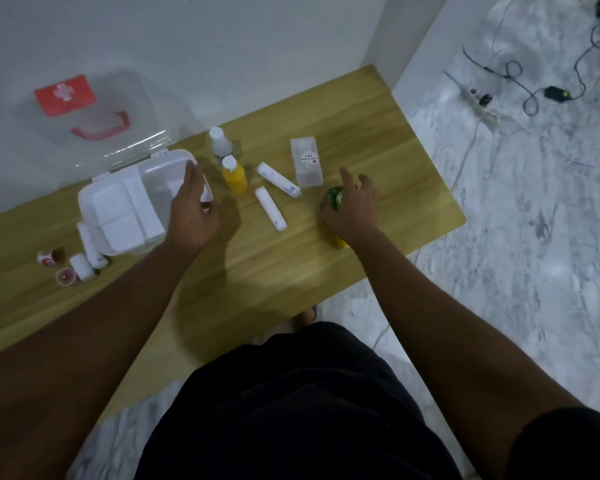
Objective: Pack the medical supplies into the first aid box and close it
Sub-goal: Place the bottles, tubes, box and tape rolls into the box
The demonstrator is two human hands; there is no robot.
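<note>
Step in hand: early packing, I judge; most supplies lie loose on the wooden table [291, 258], and the right hand [352, 209] is picking up a green-capped bottle [336, 198].
Right hand: fingers curled round that bottle, closed on it; its yellow base shows near the wrist.
Left hand: the left hand [193, 216] hovers, fingers spread and holding nothing, over the right edge of the first aid box [132, 206].
Box: left on the table, white tray inside, clear lid [94, 112] with red cross label and red handle tipped back against the far wall.
Still out: yellow bottle [235, 178], clear bottle [219, 142] behind it, two white rolls [278, 180] [271, 208], clear case [306, 162]; small red cups and rolls [70, 266] left of the box.
Next move: carry the bottle left to the box and find a compartment deep enough, probably laid flat.
Hard to make out: labels are blurred; the left hand hides the box's right compartment; the green-capped bottle is mostly covered.
</note>
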